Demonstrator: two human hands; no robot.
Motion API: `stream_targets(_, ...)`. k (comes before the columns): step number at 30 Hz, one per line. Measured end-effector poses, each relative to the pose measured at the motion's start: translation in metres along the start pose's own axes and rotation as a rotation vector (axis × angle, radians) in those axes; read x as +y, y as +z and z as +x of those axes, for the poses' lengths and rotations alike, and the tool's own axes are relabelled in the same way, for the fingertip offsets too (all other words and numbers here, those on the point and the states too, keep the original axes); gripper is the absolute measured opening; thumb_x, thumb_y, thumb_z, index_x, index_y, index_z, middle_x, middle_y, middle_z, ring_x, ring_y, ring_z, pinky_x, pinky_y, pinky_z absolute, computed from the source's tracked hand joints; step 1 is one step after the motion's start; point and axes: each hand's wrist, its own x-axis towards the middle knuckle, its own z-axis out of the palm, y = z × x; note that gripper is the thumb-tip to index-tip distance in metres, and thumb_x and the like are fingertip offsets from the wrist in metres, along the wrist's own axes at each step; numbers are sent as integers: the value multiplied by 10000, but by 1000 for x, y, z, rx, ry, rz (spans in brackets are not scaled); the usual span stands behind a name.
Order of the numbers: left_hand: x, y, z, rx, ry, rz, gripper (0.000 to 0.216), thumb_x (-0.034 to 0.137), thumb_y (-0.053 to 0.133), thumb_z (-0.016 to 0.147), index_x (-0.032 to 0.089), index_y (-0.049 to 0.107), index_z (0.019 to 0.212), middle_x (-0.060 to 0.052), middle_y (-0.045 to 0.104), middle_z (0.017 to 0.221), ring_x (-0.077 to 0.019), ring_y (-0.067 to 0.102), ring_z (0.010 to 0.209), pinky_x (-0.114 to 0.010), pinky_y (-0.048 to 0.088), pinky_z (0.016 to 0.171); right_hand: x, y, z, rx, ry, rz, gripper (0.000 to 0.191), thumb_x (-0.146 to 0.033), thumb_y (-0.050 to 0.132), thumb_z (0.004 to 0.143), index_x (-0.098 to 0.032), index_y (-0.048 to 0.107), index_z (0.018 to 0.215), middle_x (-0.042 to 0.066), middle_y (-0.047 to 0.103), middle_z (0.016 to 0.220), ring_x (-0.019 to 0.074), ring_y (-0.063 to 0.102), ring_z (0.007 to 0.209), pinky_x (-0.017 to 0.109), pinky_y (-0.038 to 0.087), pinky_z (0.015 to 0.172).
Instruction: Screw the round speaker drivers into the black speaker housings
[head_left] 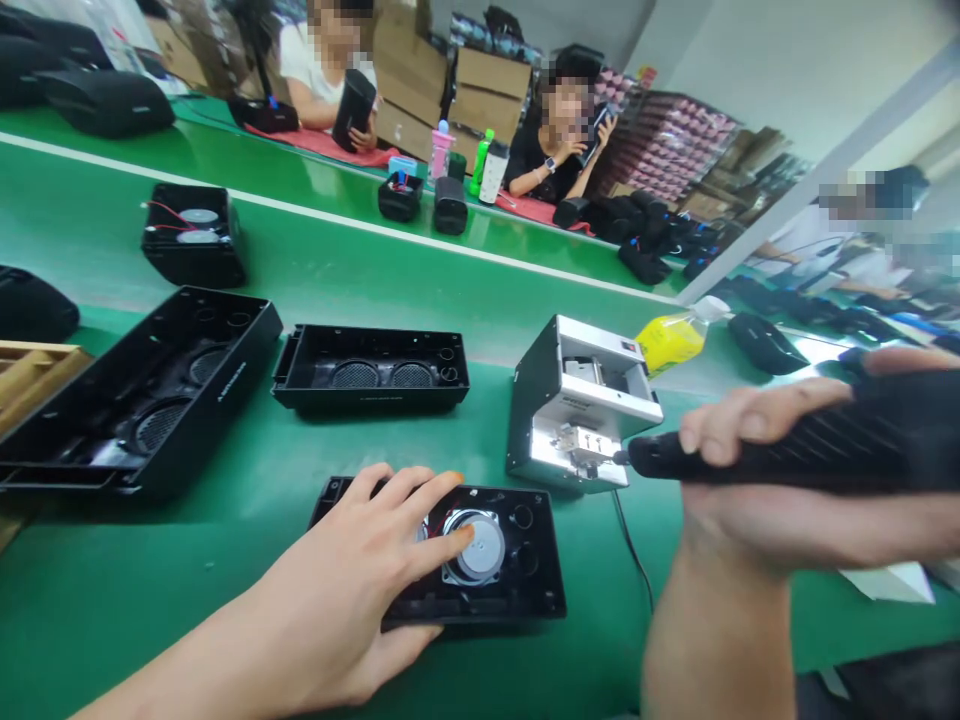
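My left hand (367,560) holds a black speaker housing (536,590) on the green bench, its fingers reaching over the inside and its thumb at the near edge. One fingertip touches a round silver speaker driver (482,545) in the housing; a second driver is mostly covered by the fingers. Wrapped around a black electric screwdriver (832,440) is my right hand (765,510). The screwdriver points left, its tip at the front outlet of a silver and black screw feeder (592,400). Whether a screw sits on the tip cannot be made out.
Two empty speaker housings, a large one (225,390) and a smaller one (420,390), lie behind my left hand. A bottle of yellow liquid (671,340) is behind the feeder. A cable (634,550) runs down the bench. Across it, two people handle black speakers.
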Motion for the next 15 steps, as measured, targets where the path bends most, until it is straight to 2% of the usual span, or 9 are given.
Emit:
stream_targets(2, 0, 2, -1, 15, 4, -9, 533, 462, 744, 907, 414, 622, 1424, -57, 509, 1631, -393, 544, 1373, -641, 374, 1119, 5, 12, -2, -64, -131, -54, 685, -835, 507, 893, -212, 737, 1058, -76, 512, 490, 120, 369, 313, 221, 340, 252)
stream_targets(4, 1, 4, -1, 40, -10, -10, 521, 443, 748, 898, 432, 634, 1406, -31, 530, 1615, -378, 554, 1366, -629, 364, 1129, 2, 16, -12, -85, -63, -88, 530, -714, 646, 917, -222, 725, 1096, -74, 582, 560, 120, 435, 373, 225, 428, 324)
stream_targets(6, 3, 5, -1, 67, -37, -5, 516, 415, 768, 872, 436, 655, 1375, -14, 544, 1601, -367, 557, 1363, -612, 355, 1143, -1, 14, -22, -96, -60, -63, 469, -661, 719, 899, -243, 727, 1112, -77, 617, 603, 112, 448, 377, 221, 435, 340)
stream_targets(9, 7, 5, 0, 85, -63, 10, 539, 355, 798, 823, 432, 678, 1343, -1, 555, 1591, -358, 558, 1356, -578, 364, 1145, 0, 4, -25, -210, -150, -38, 577, -762, 599, 921, -231, 743, 1096, -66, 599, 565, 112, 396, 308, 229, 364, 271)
stream_targets(11, 9, 5, 0, 79, -54, 29, 600, 317, 809, 794, 424, 665, 1367, -10, 548, 1598, -368, 546, 1367, -581, 361, 1146, 3, 0, -22, -272, -130, -47, 601, -777, 579, 924, -228, 744, 1105, -52, 606, 572, 117, 409, 311, 239, 377, 282)
stream_targets(15, 9, 5, -1, 63, -44, 63, 675, 258, 815, 761, 419, 641, 1393, -22, 522, 1616, -374, 518, 1397, -601, 329, 1166, 7, -4, -20, -231, -131, 3, 573, -743, 592, 935, -225, 742, 1129, -41, 611, 591, 129, 437, 323, 251, 392, 292)
